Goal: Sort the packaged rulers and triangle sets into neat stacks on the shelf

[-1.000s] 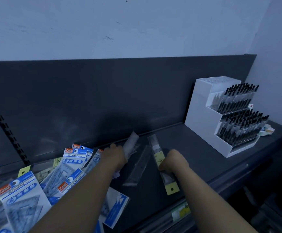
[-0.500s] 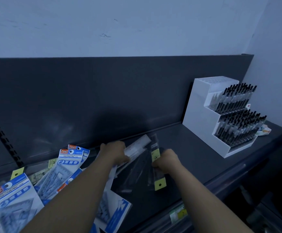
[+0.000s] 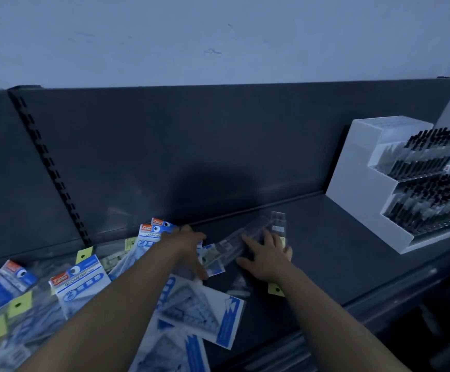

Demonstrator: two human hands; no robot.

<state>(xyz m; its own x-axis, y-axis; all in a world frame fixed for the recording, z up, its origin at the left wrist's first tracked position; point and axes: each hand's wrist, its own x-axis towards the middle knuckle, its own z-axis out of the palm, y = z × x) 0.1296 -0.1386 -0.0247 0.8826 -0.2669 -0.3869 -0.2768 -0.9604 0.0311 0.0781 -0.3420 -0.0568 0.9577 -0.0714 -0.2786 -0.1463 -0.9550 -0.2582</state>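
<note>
Both hands, curled round the ruler packets half a second ago, now lie opened out on top of them.

Head view. The ruler packets (image 3: 261,226) are long, clear sleeves, one ending in a yellow tag (image 3: 276,289). They lie overlapped on the dark shelf (image 3: 326,251), close to its back panel, between the triangle sets (image 3: 78,283) and the pen stand (image 3: 358,183). The right hand (image 3: 267,256) presses flat on them with fingers straight and spread, gripping nothing. The left hand (image 3: 189,248) rests palm down with fingers extended where the ruler packets meet the triangle sets, likewise gripping nothing. The triangle sets are blue-and-white packets with red-cornered labels, scattered askew over the left of the shelf.

Count: two hands; at least two ruler packets, the exact number unclear through the film; at least six triangle sets; one white pen stand with two tiers of black-capped pens.
</note>
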